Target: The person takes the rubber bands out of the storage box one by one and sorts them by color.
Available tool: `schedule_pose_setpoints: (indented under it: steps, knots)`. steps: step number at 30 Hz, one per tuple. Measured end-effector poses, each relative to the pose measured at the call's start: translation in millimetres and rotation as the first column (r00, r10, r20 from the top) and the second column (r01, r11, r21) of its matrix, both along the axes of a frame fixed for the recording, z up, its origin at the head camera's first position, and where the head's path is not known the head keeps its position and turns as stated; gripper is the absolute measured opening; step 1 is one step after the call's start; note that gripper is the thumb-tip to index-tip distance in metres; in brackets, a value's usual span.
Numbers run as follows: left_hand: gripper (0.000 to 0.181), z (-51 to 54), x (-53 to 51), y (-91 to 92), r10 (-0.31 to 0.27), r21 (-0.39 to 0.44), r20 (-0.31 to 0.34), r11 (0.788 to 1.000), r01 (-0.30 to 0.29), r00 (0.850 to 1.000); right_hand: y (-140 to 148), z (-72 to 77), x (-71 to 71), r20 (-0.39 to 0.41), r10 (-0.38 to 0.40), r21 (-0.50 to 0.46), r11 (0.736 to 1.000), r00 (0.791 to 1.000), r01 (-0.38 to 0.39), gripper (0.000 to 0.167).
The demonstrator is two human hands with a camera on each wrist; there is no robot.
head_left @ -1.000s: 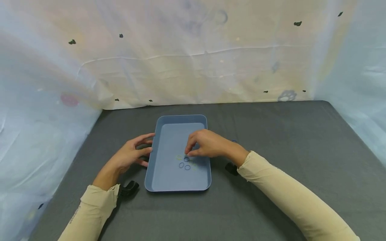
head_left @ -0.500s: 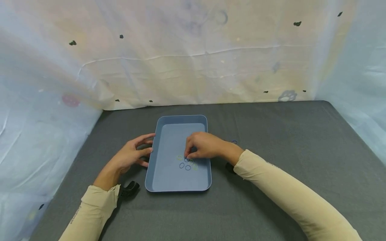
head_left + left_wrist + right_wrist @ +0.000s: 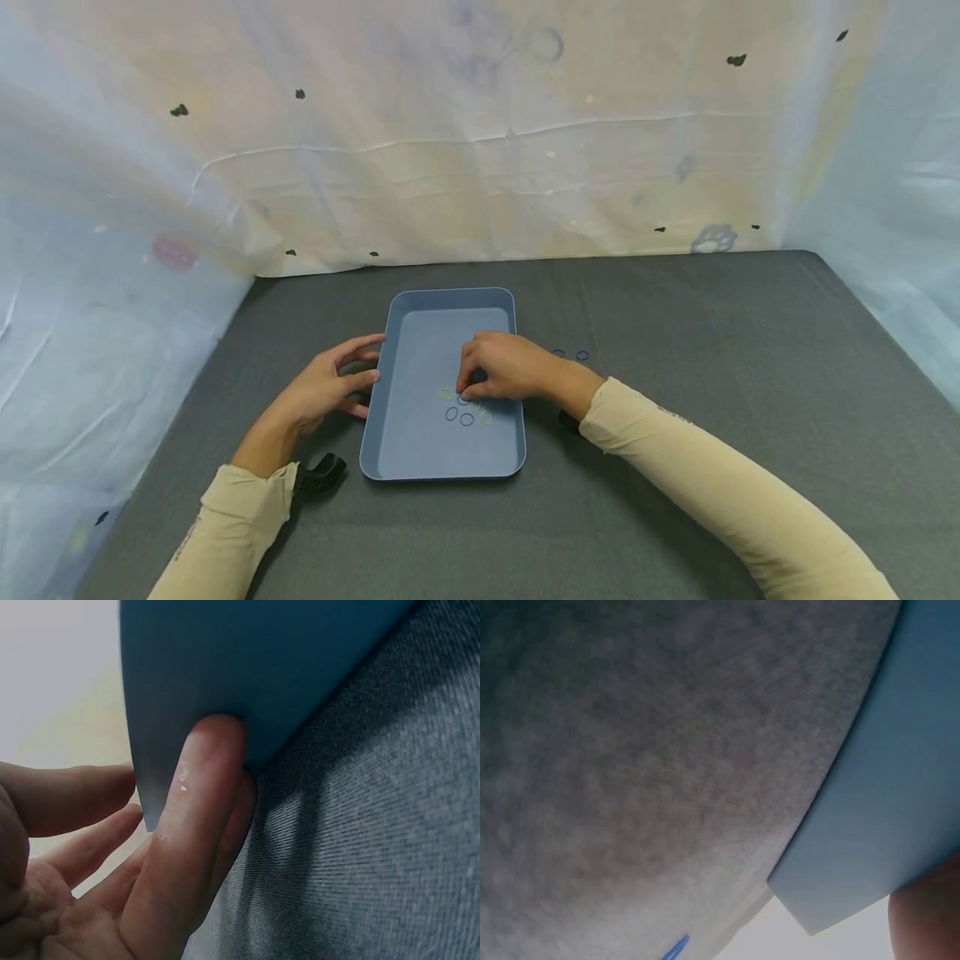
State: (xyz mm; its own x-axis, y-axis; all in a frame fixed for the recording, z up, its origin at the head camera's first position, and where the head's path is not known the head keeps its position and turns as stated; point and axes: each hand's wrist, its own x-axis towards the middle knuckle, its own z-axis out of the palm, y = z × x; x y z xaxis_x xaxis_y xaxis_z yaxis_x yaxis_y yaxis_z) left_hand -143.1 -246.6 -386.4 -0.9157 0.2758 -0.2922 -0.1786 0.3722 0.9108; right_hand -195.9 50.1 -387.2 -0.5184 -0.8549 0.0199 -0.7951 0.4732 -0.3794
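My left hand (image 3: 330,385) rests its spread fingers against the left side of the blue tray (image 3: 444,467). In the left wrist view, a fingertip (image 3: 217,742) presses the tray's outer wall (image 3: 300,645). My right hand (image 3: 504,365) reaches over the tray's right rim, its thumb and fingertips brought together low at a thin blue rubber band (image 3: 463,401). The fingers partly cover that band. Around it on the tray floor lie more small loops, among them a yellow band (image 3: 446,393) and a blue band (image 3: 467,419). The right wrist view hides the fingertips.
Two blue bands lie on the dark grey tablecloth (image 3: 675,333) right of the tray, one of them (image 3: 582,356) beyond my right wrist. A pale patterned curtain (image 3: 480,183) hangs along the table's back and sides.
My right hand has shifted slightly left and down, its fingertips now at the blue band. Its forearm moved left, uncovering the bands on the cloth. My left hand and the tray stay put.
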Motion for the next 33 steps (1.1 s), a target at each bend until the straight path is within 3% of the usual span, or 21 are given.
schedule_pose_setpoints:
  steps: [14, 33]
  knots:
    - [0.063, -0.7, 2.9, -2.2, -0.006, -0.007, -0.004, 1.0, 0.006, 1.0, -4.8, -1.5, 4.2, -0.079, 0.062, 0.035, 0.998, 0.995, -0.06, 0.008]
    - [0.063, -1.5, 0.4, -1.0, -0.008, 0.009, -0.012, 1.0, 0.008, 1.0, 1.4, 2.7, 6.0, -0.032, -0.022, -0.03, 0.999, 0.999, 0.021, 0.006]
